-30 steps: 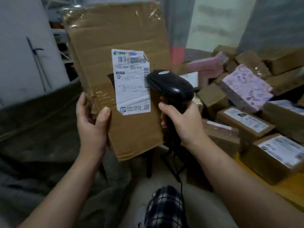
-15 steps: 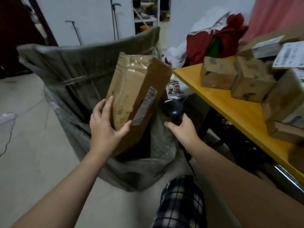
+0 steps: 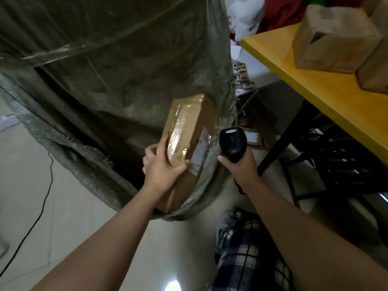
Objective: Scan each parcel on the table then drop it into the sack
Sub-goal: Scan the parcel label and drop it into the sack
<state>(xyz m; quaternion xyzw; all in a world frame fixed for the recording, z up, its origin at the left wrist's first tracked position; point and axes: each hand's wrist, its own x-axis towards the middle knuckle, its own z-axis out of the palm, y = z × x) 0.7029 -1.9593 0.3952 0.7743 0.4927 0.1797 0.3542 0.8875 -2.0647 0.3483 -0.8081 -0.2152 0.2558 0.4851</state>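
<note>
Pale tiled floor (image 3: 31, 185) is filling the lower left of the view, and a thin black cable (image 3: 42, 196) is lying across it. A large grey-green woven plastic sack (image 3: 126, 70) is standing open on this floor, with its mouth facing the person. A yellow-topped table (image 3: 315, 91) is standing to the right of the sack, and a brown cardboard box (image 3: 333, 38) is sitting on it near the far corner.

The left hand (image 3: 161, 166) is gripping a flat brown cardboard parcel wrapped in clear tape (image 3: 189, 127). The thumb is pressing on the taped face beside the white label, and the fingers are curling around the left edge. The parcel is tilting: its upper end is reaching into the mouth of the sack, and its lower end is lying over the near rim. The right hand (image 3: 237, 166) is closing around the handle of a black handheld barcode scanner (image 3: 233, 141). The scanner is just to the right of the parcel, near the label but apart from it.
</note>
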